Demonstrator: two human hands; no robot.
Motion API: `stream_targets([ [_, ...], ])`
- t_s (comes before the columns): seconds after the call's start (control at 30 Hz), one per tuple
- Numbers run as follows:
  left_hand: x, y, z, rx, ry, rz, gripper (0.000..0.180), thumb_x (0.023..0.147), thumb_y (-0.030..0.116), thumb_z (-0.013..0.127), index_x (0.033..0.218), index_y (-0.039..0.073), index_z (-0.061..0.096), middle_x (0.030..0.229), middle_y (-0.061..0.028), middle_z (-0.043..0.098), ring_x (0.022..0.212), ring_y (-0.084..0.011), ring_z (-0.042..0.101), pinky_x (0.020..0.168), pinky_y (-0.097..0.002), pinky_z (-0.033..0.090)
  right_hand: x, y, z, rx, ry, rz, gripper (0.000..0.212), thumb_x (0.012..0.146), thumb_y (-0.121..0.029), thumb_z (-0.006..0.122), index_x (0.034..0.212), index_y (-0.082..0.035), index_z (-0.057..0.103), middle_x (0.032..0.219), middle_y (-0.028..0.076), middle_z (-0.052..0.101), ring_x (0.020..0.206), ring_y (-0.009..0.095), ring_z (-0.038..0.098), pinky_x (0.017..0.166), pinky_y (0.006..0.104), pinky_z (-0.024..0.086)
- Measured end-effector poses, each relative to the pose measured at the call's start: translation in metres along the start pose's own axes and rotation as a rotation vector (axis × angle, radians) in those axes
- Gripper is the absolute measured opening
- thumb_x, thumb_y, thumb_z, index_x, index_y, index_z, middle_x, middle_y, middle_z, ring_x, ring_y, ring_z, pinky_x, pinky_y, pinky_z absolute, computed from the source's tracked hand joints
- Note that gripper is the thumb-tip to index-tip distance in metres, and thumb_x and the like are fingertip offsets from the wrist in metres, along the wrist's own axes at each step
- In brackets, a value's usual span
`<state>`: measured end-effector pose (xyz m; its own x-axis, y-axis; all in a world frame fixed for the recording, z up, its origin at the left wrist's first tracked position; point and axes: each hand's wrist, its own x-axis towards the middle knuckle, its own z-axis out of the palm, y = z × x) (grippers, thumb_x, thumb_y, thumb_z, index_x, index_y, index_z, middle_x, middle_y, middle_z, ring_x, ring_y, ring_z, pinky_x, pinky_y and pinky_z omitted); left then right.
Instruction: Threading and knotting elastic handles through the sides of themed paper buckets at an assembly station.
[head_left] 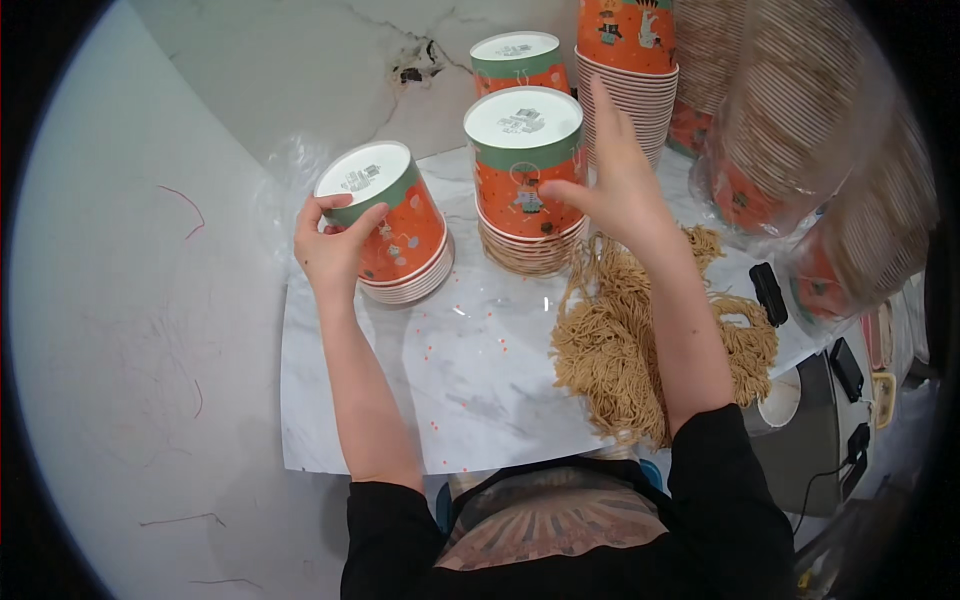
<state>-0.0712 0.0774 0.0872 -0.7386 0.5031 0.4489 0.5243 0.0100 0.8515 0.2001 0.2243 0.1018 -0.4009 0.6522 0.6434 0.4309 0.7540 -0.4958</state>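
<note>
My left hand (335, 240) is curled against the near-left stack, its thumb and fingers on the upper side of an upside-down orange paper bucket (405, 230) with a green band and white base. That bucket tops a short stack of white rims. My right hand (620, 185) is open, with fingers stretched out and thumb apart. It is beside a second upturned orange paper bucket (525, 180), which tops the middle stack. The thumb tip overlaps that bucket's right side; whether it touches, I cannot tell. Below my right forearm lies a heap of tan yarn-like strands (615, 350).
Behind the middle stack stands another upturned bucket (515, 55). A taller bucket stack (625, 110) rises beside it. Plastic-wrapped stacks (800, 90) fill the right. A black handheld object (768, 294) lies near the strands. Small orange bits dot the marble-patterned table (390, 400).
</note>
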Motion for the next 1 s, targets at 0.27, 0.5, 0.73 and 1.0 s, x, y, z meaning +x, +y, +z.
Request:
stream_targets([
  [0.27, -0.004, 0.015, -0.015, -0.192, 0.228, 0.296, 0.041, 0.069, 0.01, 0.093, 0.098, 0.006, 0.064, 0.118, -0.005, 0.062, 0.109, -0.0172, 0.06, 0.099, -0.0355, 0.047, -0.007, -0.037, -0.022, 0.361, 0.078, -0.132, 0.03, 0.083, -0.012, 0.077, 0.11, -0.001, 0.069, 0.09, 0.01, 0.069, 0.069, 0.018, 0.064, 0.064, 0.0315, 0.052],
  [0.5, -0.064, 0.059, -0.057, -0.796, 0.118, 0.332, 0.032, 0.1, 0.024, 0.063, 0.126, 0.005, 0.059, 0.118, -0.0059, 0.065, 0.113, -0.0214, 0.059, 0.105, -0.0426, 0.045, -0.016, -0.053, -0.061, 0.383, -0.031, -0.045, 0.029, 0.079, -0.016, 0.081, 0.103, -0.002, 0.073, 0.087, 0.01, 0.07, 0.068, 0.021, 0.064, 0.064, 0.032, 0.052],
  [0.73, -0.171, 0.021, -0.038, -1.659, -0.227, -0.833, 0.069, 0.1, 0.054, 0.054, 0.149, 0.006, 0.041, 0.155, -0.0119, 0.042, 0.145, -0.0319, 0.037, 0.12, -0.0533, 0.029, -0.031, -0.051, -0.038, 0.548, -0.487, -0.564, 0.055, 0.075, -0.017, 0.082, 0.127, -0.008, 0.065, 0.12, 0.014, 0.062, 0.109, 0.034, 0.062, 0.09, 0.0412, 0.052],
  [1.0, -0.233, -0.009, -0.005, -1.785, -0.33, -1.38, 0.091, 0.099, 0.058, 0.051, 0.15, -0.011, 0.021, 0.155, -0.0319, 0.03, 0.147, -0.0446, 0.028, 0.123, -0.0541, 0.026, -0.038, -0.06, -0.004, 0.327, -1.124, -0.308, 0.022, 0.093, -0.02, 0.067, 0.105, -0.002, 0.072, 0.098, 0.014, 0.072, 0.089, 0.031, 0.069, 0.079, 0.0403, 0.053],
])
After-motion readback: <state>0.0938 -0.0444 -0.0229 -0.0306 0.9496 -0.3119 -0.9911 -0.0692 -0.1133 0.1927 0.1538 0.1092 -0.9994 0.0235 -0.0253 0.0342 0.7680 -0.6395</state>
